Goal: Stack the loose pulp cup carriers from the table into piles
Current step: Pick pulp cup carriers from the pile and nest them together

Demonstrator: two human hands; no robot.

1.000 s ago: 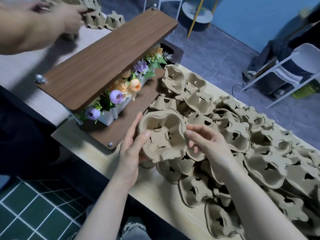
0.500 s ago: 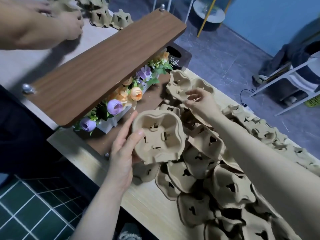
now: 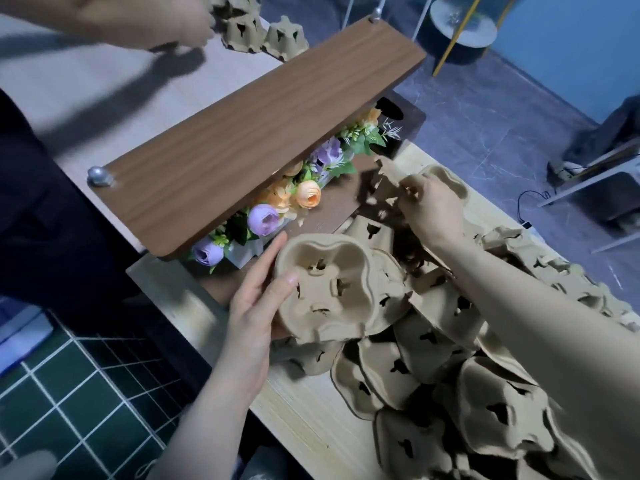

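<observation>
No writing or label can be read anywhere. Nearest, the left hand (image 3: 256, 306) grips a tan moulded-pulp cup carrier (image 3: 325, 292) by its left edge, hollow side up, thumb inside the rim, above the pale wooden table (image 3: 311, 424). To its right a loose heap of brown pulp carriers (image 3: 450, 393) sprawls over the tabletop. Farther on, the right hand (image 3: 433, 206) pinches another pulp carrier (image 3: 384, 188) at the heap's far edge. Beyond, a dark walnut shelf board (image 3: 249, 133) overhangs purple and orange artificial flowers (image 3: 287, 209). Farthest, another person's hand (image 3: 183, 26) touches upturned carriers (image 3: 263, 36).
</observation>
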